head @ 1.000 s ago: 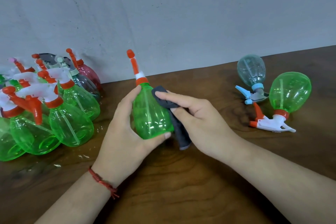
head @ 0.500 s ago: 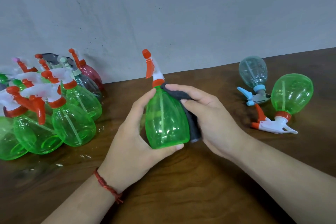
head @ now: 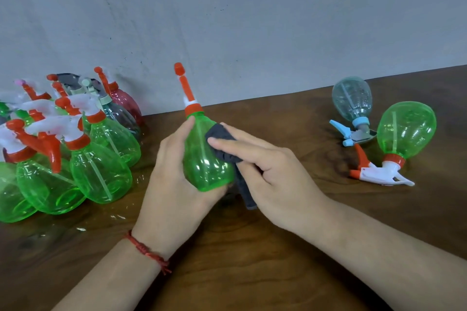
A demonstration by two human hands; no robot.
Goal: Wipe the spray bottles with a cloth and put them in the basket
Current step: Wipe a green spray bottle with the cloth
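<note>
We see a clear green spray bottle point(head: 206, 159) held upright above the middle of the brown wooden table point(head: 252, 272), its dip tube showing through the plastic and its orange collar and orange-and-white sprayer head pointing up toward the grey wall point(head: 227, 20). The left hand point(head: 174, 184) is wrapped around the bottle's left side and base, thumb lying up along the shoulder; a red cord bracelet point(head: 146, 252) sits on that wrist. The right hand point(head: 273, 174) presses a dark grey cloth point(head: 225, 146) against the bottle's right side, forefinger stretched flat over the cloth and the other fingers curled around the fold that hangs down below the palm.

To the left, a tight cluster of green spray bottles point(head: 75, 166) with orange-and-white heads crowds the table's left edge, with what look like a dark bottle and a reddish one behind them against the wall; that corner is blurred, so we cannot count them. To the right, well apart from the hands, a pale teal bottle point(head: 352, 101) with a blue trigger and a green bottle point(head: 406, 131) lie on their sides, touching or nearly so. Bare tabletop runs between the hands and both groups, and across the near edge around the forearms.
</note>
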